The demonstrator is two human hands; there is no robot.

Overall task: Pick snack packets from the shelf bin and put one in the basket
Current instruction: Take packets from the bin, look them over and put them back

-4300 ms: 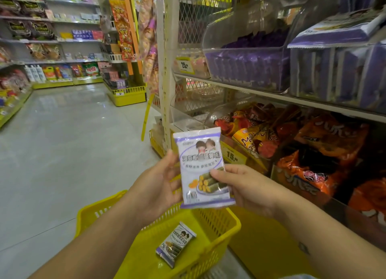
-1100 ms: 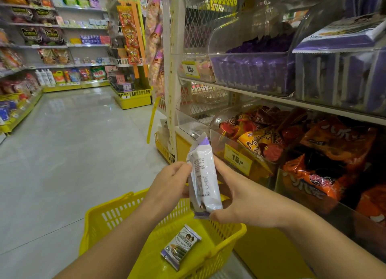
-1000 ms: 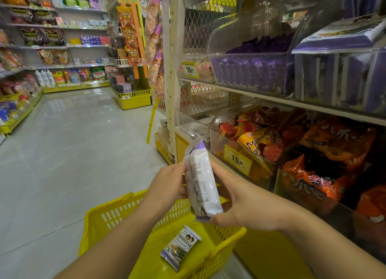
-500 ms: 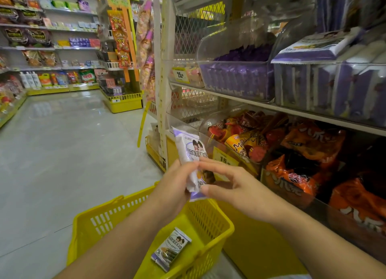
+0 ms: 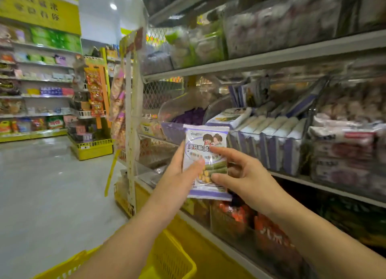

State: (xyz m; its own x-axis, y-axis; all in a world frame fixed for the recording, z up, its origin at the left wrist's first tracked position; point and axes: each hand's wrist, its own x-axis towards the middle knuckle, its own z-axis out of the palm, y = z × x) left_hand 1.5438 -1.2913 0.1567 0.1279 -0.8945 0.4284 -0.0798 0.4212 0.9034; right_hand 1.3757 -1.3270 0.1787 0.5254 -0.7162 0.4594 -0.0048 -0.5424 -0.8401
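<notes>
A white and purple snack packet [image 5: 205, 141] with a cartoon print stands upright at chest height in front of the shelf. My left hand [image 5: 179, 174] grips its left edge, thumb across the front. My right hand [image 5: 242, 174] pinches its right side between forefinger and thumb. Just behind it on the middle shelf is the clear bin [image 5: 269, 145] packed with the same packets on edge. The yellow basket [image 5: 173, 260] shows at the bottom, mostly hidden by my left forearm; its inside is out of sight.
A clear bin of dark purple packets [image 5: 183, 117] sits left of the packet bin. Orange snack bags [image 5: 269, 234] fill the lower shelf behind a clear front. A white shelf upright [image 5: 131, 120] stands at left. Grey aisle floor [image 5: 48, 195] stretches away to yellow shelving.
Both hands have lifted the packet from above the basket up to the middle shelf bin and turned its printed front toward me. The view has tilted up, so the basket has dropped low.
</notes>
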